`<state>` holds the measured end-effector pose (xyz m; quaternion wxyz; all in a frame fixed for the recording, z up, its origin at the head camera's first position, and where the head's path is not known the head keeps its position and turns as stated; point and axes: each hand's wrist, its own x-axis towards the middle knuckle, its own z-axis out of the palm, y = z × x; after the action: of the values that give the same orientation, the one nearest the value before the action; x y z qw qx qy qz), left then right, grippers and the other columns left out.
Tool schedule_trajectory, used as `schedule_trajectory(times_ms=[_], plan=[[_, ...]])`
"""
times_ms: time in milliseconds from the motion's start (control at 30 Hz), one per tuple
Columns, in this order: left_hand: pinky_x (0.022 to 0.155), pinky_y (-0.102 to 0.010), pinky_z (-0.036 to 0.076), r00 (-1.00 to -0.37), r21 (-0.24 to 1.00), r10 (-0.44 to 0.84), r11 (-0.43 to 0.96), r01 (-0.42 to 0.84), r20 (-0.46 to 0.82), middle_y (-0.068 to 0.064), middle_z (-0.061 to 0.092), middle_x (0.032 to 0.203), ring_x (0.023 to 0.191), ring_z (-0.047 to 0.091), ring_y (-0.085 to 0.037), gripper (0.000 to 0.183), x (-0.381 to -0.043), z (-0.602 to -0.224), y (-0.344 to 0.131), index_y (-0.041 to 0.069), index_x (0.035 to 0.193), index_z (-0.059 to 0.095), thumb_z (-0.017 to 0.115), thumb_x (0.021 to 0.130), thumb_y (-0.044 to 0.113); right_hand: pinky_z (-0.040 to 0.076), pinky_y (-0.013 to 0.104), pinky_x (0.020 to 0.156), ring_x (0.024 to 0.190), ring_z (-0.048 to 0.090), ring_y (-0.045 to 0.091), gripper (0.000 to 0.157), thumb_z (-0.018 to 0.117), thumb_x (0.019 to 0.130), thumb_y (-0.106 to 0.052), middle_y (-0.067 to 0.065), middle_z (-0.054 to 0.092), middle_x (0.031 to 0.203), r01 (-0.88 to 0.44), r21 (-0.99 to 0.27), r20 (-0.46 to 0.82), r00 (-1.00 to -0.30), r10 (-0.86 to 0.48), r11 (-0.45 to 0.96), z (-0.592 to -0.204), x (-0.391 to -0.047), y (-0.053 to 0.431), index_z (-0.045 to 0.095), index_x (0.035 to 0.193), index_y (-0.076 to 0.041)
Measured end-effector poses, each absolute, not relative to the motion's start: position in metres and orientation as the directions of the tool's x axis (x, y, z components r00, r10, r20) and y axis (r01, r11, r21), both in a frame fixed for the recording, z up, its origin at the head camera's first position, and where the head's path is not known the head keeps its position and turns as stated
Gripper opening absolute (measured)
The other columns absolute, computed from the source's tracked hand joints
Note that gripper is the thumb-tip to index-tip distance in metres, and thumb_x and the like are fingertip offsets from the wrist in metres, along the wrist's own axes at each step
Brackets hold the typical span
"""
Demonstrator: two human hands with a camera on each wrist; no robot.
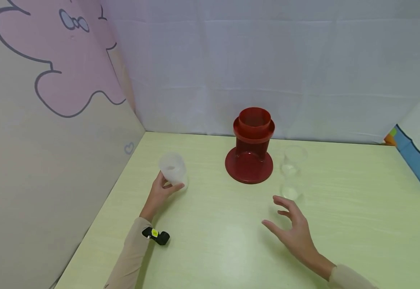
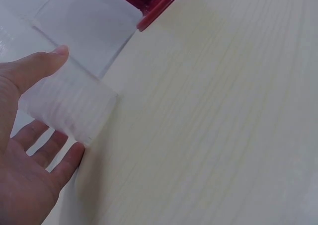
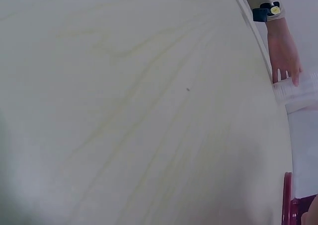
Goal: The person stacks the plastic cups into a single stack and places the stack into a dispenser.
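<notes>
My left hand (image 1: 162, 193) holds a translucent white cylindrical container (image 1: 173, 168) low on its side, at the left of the table. In the left wrist view, the thumb of the left hand (image 2: 35, 170) lies over the ribbed container (image 2: 74, 101) and the fingers pass beneath it. At the right, my right hand (image 1: 298, 233) hovers with spread, gently bent fingers and nothing between them. Just beyond its fingertips stands a clear see-through vessel (image 1: 291, 172), its outline faint. The right wrist view catches only a bit of a finger (image 3: 311, 215) at the lower right edge.
A red stand (image 1: 249, 168) with a round base and cup-like top stands at the back, between both hands. The pale wood-grain table (image 1: 210, 249) meets a white cloth backdrop (image 1: 210, 72) behind and a printed panel (image 1: 58, 160) at left.
</notes>
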<state>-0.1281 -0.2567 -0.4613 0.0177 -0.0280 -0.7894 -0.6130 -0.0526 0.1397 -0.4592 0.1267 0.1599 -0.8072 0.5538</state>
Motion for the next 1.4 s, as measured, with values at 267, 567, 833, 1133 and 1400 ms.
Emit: schedule_trajectory(times_ms=[267,567,833,1133,1400], plan=[[0.1,-0.044,0.043,-0.999,0.963,0.013,0.264,0.046,0.044,-0.013,0.043,0.141,0.125,0.043,-0.03,0.077,-0.126,-0.456,-0.255,0.013,0.145,0.03,0.074,0.082,0.008,0.042,0.015,0.092,0.118,0.048,0.01,0.068,0.083,0.072,-0.008,-0.003,0.053,0.128,-0.284,-0.873,0.312,-0.95,0.008,0.396,-0.466,-0.048,0.156,0.05,0.132,-0.011],[0.101,-0.045,0.042,-0.999,0.967,0.017,0.251,0.051,0.048,-0.012,0.042,0.141,0.126,0.042,-0.031,0.078,-0.127,-0.457,-0.256,0.013,0.145,0.03,0.075,0.082,0.008,0.043,0.013,0.088,0.112,0.05,0.007,0.066,0.082,0.069,0.001,-0.004,0.053,0.122,-0.182,-0.885,0.263,-0.955,0.138,0.429,-0.473,-0.05,0.168,0.052,0.128,-0.005],[0.101,-0.045,0.041,-0.999,0.968,0.016,0.245,0.047,0.044,-0.012,0.042,0.141,0.127,0.041,-0.031,0.079,-0.127,-0.458,-0.256,0.013,0.146,0.03,0.075,0.081,0.008,0.042,0.012,0.087,0.112,0.049,0.008,0.07,0.083,0.069,0.0,0.004,0.052,0.124,-0.152,-0.893,0.249,-0.951,0.182,0.424,-0.479,-0.058,0.178,0.048,0.13,-0.002],[0.101,-0.045,0.042,-0.999,0.97,0.015,0.241,0.042,0.04,-0.011,0.042,0.141,0.127,0.042,-0.031,0.079,-0.126,-0.455,-0.255,0.014,0.146,0.03,0.075,0.082,0.008,0.041,0.009,0.088,0.115,0.049,0.017,0.083,0.081,0.072,-0.003,0.01,0.047,0.13,-0.096,-0.914,0.191,-0.959,0.209,0.395,-0.485,-0.071,0.185,0.034,0.14,-0.006],[0.102,-0.045,0.041,-0.999,0.969,0.018,0.244,0.039,0.035,-0.011,0.042,0.141,0.127,0.042,-0.03,0.078,-0.126,-0.454,-0.255,0.014,0.145,0.03,0.075,0.082,0.009,0.041,0.014,0.093,0.121,0.046,0.025,0.091,0.081,0.075,-0.009,0.007,0.042,0.136,-0.042,-0.926,0.134,-0.965,0.224,0.375,-0.481,-0.089,0.189,0.025,0.146,-0.011]])
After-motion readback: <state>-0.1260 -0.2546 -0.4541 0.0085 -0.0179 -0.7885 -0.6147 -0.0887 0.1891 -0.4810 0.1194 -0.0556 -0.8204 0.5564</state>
